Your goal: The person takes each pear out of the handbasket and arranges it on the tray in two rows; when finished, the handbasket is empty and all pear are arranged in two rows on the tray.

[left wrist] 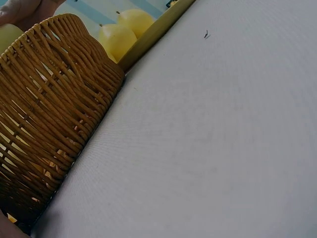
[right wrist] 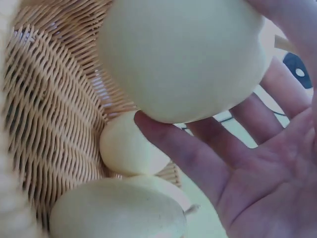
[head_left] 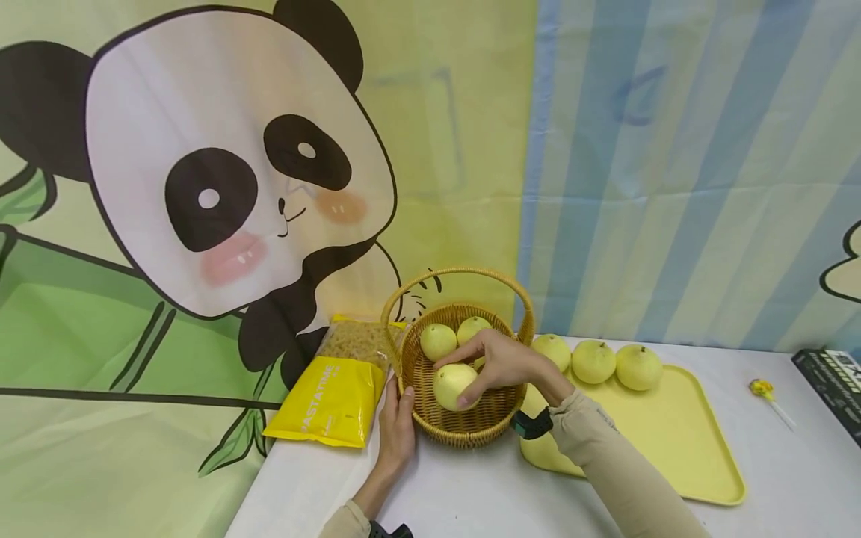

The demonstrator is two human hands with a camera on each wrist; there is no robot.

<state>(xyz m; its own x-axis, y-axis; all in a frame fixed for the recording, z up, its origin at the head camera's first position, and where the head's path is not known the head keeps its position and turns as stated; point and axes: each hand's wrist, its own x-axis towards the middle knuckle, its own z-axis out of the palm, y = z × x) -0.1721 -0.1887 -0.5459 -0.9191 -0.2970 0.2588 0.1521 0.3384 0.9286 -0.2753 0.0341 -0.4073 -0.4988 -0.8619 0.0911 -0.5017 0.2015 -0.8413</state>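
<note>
Above the inside of a wicker basket (head_left: 464,437), my right hand (head_left: 504,362) pinches a pale yellow pear (head_left: 453,387) between thumb and fingers. The right wrist view shows this pear close up, with fingertips against its side. Two other pears (head_left: 439,341) are visible at the back of the basket; what lies beneath my right hand is partly hidden. My left hand (head_left: 397,430) rests against the basket's left outer side, its visible fingers fairly straight. Only a bit of that hand appears at the lower left corner of the left wrist view, beside the woven wall (left wrist: 54,94).
A yellow tray (head_left: 699,448) lies right of the basket, with pears (head_left: 593,362) along its back edge. Left of the basket is a yellow pasta bag (head_left: 329,403). A lollipop (head_left: 763,390) and a black box (head_left: 830,388) lie farther right. The basket's handle (head_left: 457,270) arches upright.
</note>
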